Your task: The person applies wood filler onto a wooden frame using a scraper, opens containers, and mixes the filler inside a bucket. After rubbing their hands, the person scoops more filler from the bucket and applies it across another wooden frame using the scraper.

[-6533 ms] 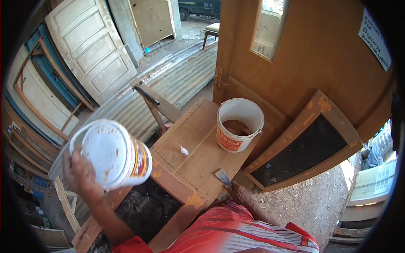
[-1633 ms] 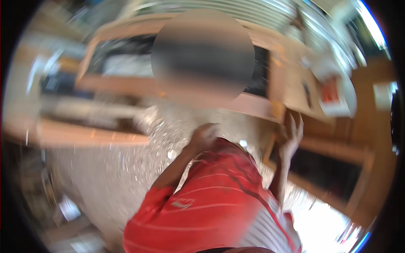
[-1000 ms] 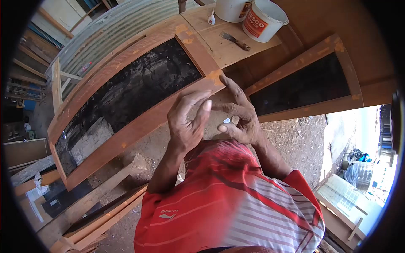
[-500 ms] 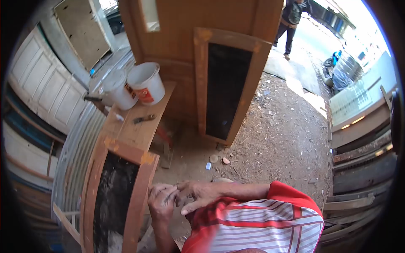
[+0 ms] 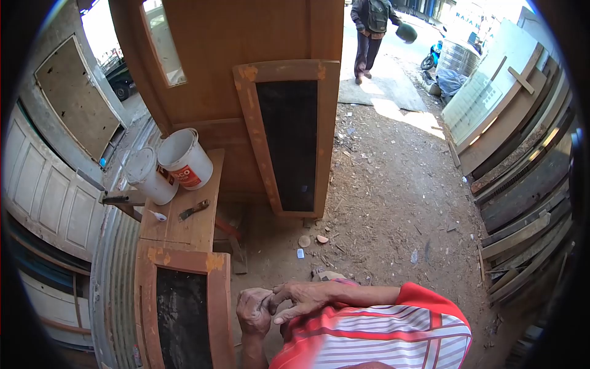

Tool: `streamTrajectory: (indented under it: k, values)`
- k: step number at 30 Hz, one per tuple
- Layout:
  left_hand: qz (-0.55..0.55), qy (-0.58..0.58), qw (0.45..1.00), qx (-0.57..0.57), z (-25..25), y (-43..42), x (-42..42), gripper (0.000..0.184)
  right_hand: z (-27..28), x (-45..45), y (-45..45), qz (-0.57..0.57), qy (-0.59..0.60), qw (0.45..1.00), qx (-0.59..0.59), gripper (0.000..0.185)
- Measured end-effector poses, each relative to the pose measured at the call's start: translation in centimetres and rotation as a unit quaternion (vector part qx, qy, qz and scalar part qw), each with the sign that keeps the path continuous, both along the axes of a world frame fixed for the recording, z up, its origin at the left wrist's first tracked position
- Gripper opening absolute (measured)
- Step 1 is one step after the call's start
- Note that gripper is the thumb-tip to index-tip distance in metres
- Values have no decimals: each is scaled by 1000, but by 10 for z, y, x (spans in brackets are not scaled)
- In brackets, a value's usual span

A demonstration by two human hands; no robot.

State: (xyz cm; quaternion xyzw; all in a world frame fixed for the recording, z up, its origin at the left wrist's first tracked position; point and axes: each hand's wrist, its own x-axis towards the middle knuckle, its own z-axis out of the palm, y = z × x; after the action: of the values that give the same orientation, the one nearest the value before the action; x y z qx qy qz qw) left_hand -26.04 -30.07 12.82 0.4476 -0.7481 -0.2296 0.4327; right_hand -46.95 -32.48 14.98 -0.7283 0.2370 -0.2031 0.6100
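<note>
My left hand (image 5: 253, 310) is raised in front of my striped shirt, its fingers curled closed. My right hand (image 5: 302, 300) reaches across and meets it, with fingertips bent against the left fingers and thumb. Anything pinched between them is hidden or too small to name. Just left of my hands stands a brown wooden frame with a dark panel (image 5: 182, 313), orange filler patches on its upper corners. Beyond it, a wooden bench top (image 5: 175, 232) carries a brush-like tool (image 5: 194, 210), a small white item (image 5: 158, 216) and two white buckets (image 5: 186, 161).
A second dark-panelled frame (image 5: 289, 141) leans on a large wooden door (image 5: 212, 67). Debris covers the dirt ground (image 5: 393, 203). Stacked boards (image 5: 522, 215) line the right side. A person with a dark helmet (image 5: 372, 31) stands at the opening.
The view has shifted, so the bench and frames appear lower and further left. My hands stay together. The person at the opening is nearer and a dark helmet now shows.
</note>
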Motion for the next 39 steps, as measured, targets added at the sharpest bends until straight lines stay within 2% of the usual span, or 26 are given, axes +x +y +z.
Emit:
streamTrajectory:
  k: [5,8,11,15,20,21,24,31,39]
  values:
    - [0,40,998,53,-19,22,33,12,1,32,18,19,37,999,24,68]
    - [-10,53,997,52,-30,26,48,10,-8,47,32,-23,47,999,-11,68]
    - [-5,53,995,89,-32,32,58,9,-17,57,37,1,14,999,31,67]
    - [-14,46,995,86,-35,34,62,9,-21,64,44,-18,51,998,28,67]
    - [-1,51,985,162,-53,30,71,15,-28,65,41,-15,102,995,9,75]
    - [7,57,984,166,-49,28,72,16,-26,66,39,-23,82,996,-2,76]
    - [14,69,984,161,-44,16,62,18,-24,59,36,-43,47,998,-16,82]
    - [-3,78,983,168,-50,-27,24,23,-38,23,16,-27,79,997,-3,86]
    - [-90,65,978,177,-36,-90,-69,25,-33,-58,-24,-81,100,991,-37,87]
